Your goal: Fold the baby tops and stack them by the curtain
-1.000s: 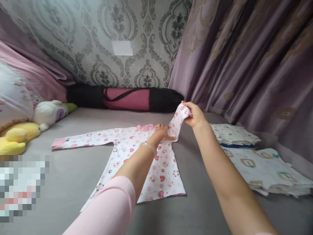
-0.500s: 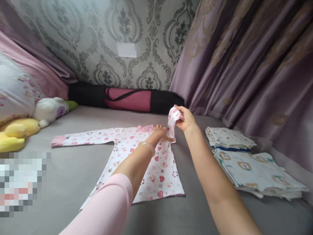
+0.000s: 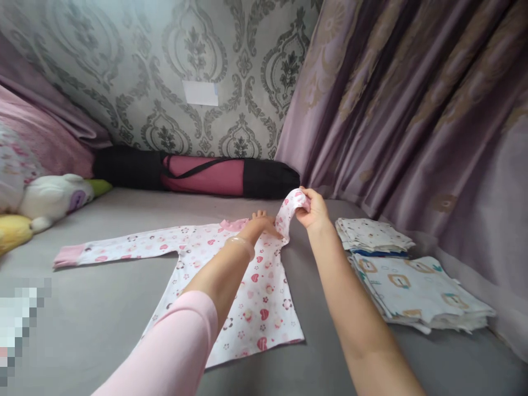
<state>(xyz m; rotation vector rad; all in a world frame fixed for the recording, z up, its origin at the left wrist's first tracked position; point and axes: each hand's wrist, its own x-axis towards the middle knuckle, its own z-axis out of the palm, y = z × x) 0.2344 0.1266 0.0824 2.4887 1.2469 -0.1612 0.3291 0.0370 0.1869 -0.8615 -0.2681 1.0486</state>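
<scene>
A white long-sleeved child's shirt [image 3: 256, 297] with pink hearts, flowers and a pink collar lies spread on the grey bedsheet. Its left sleeve stretches out flat to a pink cuff. My left hand [image 3: 262, 223] rests on the shirt near the right shoulder, beside the collar, fingers apart and thumb out. The cuff end of the other sleeve is pinched in my right hand [image 3: 313, 208], raised above the bed. That sleeve [image 3: 284, 217] curves up from the shoulder to my fingers, which partly hide the cuff.
Two stacks of folded cloths, one speckled [image 3: 373, 234] and one animal-printed [image 3: 421, 289], lie at the right. A black and dark pink long bag [image 3: 202, 175] lies along the wall. Plush toys [image 3: 53, 198] sit at the left, and a purple curtain [image 3: 371, 110] hangs at the right.
The view has shifted slightly, so everything appears a little further left. My right hand still grips the sleeve end and my left hand stays at the shoulder.
</scene>
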